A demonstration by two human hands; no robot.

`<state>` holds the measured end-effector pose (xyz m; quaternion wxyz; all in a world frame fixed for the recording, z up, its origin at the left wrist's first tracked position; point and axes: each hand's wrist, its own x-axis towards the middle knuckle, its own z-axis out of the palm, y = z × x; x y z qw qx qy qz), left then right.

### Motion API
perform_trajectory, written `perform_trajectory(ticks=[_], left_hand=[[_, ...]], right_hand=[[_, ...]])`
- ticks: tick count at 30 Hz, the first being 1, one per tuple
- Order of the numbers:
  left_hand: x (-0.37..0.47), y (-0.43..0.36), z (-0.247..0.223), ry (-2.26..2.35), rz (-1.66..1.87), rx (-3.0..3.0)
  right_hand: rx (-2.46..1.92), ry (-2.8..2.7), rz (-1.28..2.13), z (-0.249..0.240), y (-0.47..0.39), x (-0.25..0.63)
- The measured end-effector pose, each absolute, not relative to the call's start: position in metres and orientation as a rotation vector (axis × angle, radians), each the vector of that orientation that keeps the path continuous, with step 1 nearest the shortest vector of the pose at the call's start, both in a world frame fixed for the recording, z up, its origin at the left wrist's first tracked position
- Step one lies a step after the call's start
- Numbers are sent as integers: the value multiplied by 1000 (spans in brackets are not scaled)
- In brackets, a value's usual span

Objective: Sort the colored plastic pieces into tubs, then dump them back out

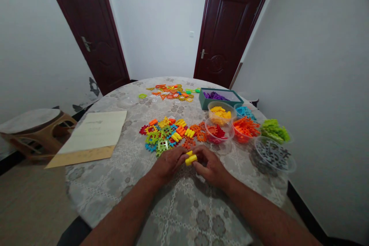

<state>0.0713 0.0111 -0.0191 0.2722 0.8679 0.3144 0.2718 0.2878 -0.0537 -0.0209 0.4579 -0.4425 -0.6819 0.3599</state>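
Observation:
Close to the near side of the table, my left hand [172, 162] and my right hand [210, 164] meet around a yellow plastic toy piece [190, 158]. It looks like short rounded bars joined side by side. My left fingers are closed on its left side, while the right thumb and fingers pinch it from the right. Part of the piece is hidden by my fingers. Just beyond my hands lies a pile of colourful plastic building pieces [163, 134], with orange gear-shaped pieces [198, 131] at its right side.
On the right stand clear bowls of yellow pieces [220, 113], red pieces [217, 132], orange sticks [245, 127], blue pieces [245, 113], green pieces [275, 130] and grey pieces [272, 153]. Behind them is a green box [204, 101]. Paper [93, 130] lies left; more loose pieces [173, 93] lie farther back.

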Motion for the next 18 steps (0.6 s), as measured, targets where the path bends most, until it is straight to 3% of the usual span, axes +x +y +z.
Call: perform_trajectory(ticks=[4, 7, 13, 18], left_hand=[[71, 9, -15, 825, 745, 2252], [71, 8, -13, 876, 841, 2285], [57, 20, -12, 1275, 1224, 2291], [45, 34, -20, 1423, 1300, 2375]], right_hand=[[-1150, -1639, 1032, -20, -56, 285], [-1250, -1775, 936, 3, -57, 290], [-1516, -1893, 451, 71, -23, 340], [-1685, -1743, -210, 84, 50, 398]])
